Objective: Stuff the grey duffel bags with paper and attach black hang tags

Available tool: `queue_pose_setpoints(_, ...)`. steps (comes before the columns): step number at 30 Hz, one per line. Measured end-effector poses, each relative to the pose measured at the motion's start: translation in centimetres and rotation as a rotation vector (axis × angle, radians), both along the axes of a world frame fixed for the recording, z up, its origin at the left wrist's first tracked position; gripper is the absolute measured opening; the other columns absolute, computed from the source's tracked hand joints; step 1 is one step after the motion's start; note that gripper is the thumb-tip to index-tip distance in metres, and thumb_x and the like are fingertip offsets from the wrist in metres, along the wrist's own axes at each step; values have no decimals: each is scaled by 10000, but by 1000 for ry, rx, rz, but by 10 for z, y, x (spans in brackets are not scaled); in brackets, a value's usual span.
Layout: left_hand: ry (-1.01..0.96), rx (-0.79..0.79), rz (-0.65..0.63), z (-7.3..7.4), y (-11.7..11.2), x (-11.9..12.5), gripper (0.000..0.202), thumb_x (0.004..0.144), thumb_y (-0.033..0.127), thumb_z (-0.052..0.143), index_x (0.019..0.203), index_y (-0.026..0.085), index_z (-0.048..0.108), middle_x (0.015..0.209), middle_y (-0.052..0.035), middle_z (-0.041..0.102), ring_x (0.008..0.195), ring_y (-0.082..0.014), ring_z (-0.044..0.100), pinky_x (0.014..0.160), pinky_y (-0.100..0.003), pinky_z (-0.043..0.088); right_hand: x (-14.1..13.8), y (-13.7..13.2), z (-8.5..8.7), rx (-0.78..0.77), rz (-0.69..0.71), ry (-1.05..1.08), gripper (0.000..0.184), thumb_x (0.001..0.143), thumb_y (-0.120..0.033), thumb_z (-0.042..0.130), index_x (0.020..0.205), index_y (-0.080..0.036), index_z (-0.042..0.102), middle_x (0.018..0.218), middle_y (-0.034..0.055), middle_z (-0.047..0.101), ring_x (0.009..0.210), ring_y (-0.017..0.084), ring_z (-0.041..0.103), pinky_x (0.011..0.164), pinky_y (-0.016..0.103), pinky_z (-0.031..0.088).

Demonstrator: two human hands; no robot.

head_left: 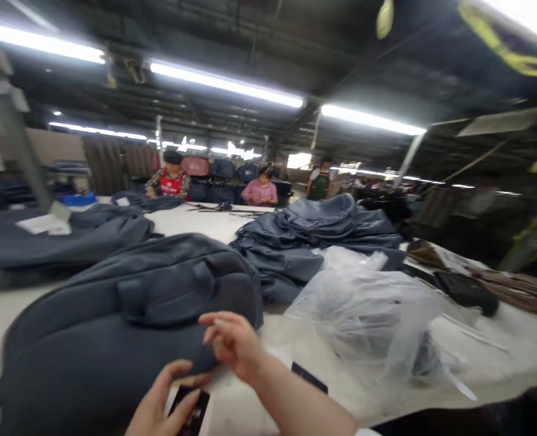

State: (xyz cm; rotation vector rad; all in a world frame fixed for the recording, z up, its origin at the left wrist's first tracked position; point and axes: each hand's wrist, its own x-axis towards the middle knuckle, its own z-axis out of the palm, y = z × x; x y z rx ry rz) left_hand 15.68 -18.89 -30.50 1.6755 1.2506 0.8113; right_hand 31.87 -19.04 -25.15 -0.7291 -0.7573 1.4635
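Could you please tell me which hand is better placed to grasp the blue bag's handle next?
Probably the right hand: it appears nearer the handle, with nothing clearly visible in its grasp, while the left hand holds a black card.

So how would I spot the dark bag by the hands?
Find the white table, then the left hand at its near side. The bag lies just beyond, stretching left. Unlike the crumpled pile behind it, it looks smooth and rounded, with a handle.
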Motion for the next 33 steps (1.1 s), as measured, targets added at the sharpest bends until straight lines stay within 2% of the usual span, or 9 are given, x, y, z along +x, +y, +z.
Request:
queue_pose_setpoints(3,-209,-16,-100,15,-11,-29,433,807,417,607,1182,223,512,1085,-96,717,1005,-250,668,953,-398,503,-1,7,5,-23,29,71,301,744,-344,703,959,-136,738,689,4,662,348,0,267,370,195,166)
queue_pose_setpoints(8,-28,50,-182,34,-20,-46,182,841,265,540,916,243,704,986,-36,727,962,-218,657,928,-325,483,-31,16,-1,-43,170,78,258,771,-312,680,957,-143,740,730,5,656,377,5,277,391,198,189)
queue_pose_setpoints(14,-15,114,54,31,-25,-69,225,834,285,572,1023,223,678,1046,-46,713,997,-233,645,947,-346,472,-68,28,-1,-53,305,0,224,764,-335,685,821,-123,727,597,-13,589,382,17,285,397,195,170)
queue_pose_setpoints(17,38,135,45,32,-26,-80,216,847,293,561,1002,227,696,1035,-46,722,982,-235,651,941,-346,468,-80,33,0,-48,324,18,231,753,-348,696,842,-137,720,627,-19,601,390,20,295,397,188,215)
queue_pose_setpoints(20,101,166,7,35,-28,-86,183,863,300,542,893,232,710,923,-30,731,887,-226,661,858,-325,478,-89,39,-6,-58,439,-63,350,783,-458,667,803,-111,711,631,11,625,464,51,474,463,177,358)
queue_pose_setpoints(23,56,186,91,38,-29,-94,203,879,324,526,847,219,697,854,-21,719,825,-209,652,803,-303,473,-95,50,-21,-222,550,-200,497,842,-565,572,784,-85,686,691,65,666,603,103,616,543,186,458)
queue_pose_setpoints(27,-45,105,231,37,-24,-113,259,858,420,558,817,201,690,822,-21,712,787,-203,644,763,-290,485,-97,78,-29,-509,334,-65,349,888,-451,585,895,-104,631,699,37,661,504,77,580,426,152,424)
queue_pose_setpoints(30,-59,105,280,33,-22,-127,311,824,492,595,824,197,695,865,-30,722,832,-217,656,799,-301,506,-97,103,-15,-495,107,90,264,920,-410,561,859,-153,563,688,-8,636,442,35,505,398,112,389)
queue_pose_setpoints(33,4,157,281,32,-27,-133,397,797,584,592,839,205,702,884,-35,726,862,-236,666,819,-316,530,-92,115,12,-430,29,131,283,948,-409,510,816,-160,539,543,-68,505,364,19,373,355,98,281)
